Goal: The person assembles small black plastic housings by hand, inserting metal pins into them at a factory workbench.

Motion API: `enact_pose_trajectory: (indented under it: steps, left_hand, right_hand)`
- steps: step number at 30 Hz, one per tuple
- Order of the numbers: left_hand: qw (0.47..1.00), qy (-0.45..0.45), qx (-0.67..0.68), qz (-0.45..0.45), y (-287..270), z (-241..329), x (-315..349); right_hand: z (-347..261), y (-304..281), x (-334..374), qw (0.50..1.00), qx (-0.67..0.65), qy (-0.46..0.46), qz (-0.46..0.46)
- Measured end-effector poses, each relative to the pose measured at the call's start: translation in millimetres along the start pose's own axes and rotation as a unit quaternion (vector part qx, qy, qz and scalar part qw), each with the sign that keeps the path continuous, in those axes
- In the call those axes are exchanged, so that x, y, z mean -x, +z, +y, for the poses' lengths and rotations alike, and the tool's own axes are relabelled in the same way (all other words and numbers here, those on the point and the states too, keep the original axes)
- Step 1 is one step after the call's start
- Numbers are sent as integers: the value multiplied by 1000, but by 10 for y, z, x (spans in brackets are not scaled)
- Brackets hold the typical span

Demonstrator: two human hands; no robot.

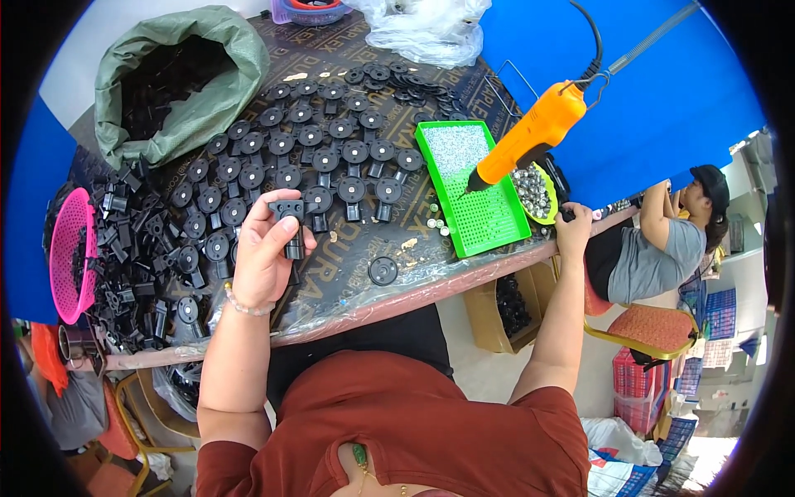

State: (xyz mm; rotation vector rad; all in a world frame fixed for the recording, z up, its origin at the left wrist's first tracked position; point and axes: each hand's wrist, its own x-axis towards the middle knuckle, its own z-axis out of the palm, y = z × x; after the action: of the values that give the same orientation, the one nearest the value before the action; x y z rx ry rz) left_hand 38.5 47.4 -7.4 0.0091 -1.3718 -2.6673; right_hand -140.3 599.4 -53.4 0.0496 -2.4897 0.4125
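My left hand (269, 257) grips a black plastic fitting (291, 236), thumb across its front, with a flat end with small holes facing up. My right hand (573, 230) is at the table's right edge beside a yellow-green bowl (553, 214) of shiny metal pieces. Its fingers are closed around something small and dark that I cannot make out. An orange electric screwdriver (530, 132) hangs tilted, its tip over a green tray (489, 240) with a grid of holes and a heap of small screws at its far end. A lone black disc (383, 271) lies near the front edge.
Rows of black disc-topped fittings (289, 177) cover the middle table. Loose black parts (132, 257) pile up at left around a pink basket (62, 277). Behind stands a green sack (240, 50). A cardboard box (489, 319) sits below the table; a co-worker (662, 257) sits at right.
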Motion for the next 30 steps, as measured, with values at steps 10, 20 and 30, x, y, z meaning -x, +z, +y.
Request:
enact_pose_trajectory:
  steps: [10,20,30]
  left_hand:
    - [1000,-7,-7,13,0,21,-2]
    - [998,14,-49,34,25,9,-1]
    - [996,49,-51,49,3,32,-23]
  right_hand:
    - [1227,-503,-311,500,-757,330,260]
    - [2522,-422,-959,416,-736,441,302]
    - [2635,-99,-1246,511,-703,389,307]
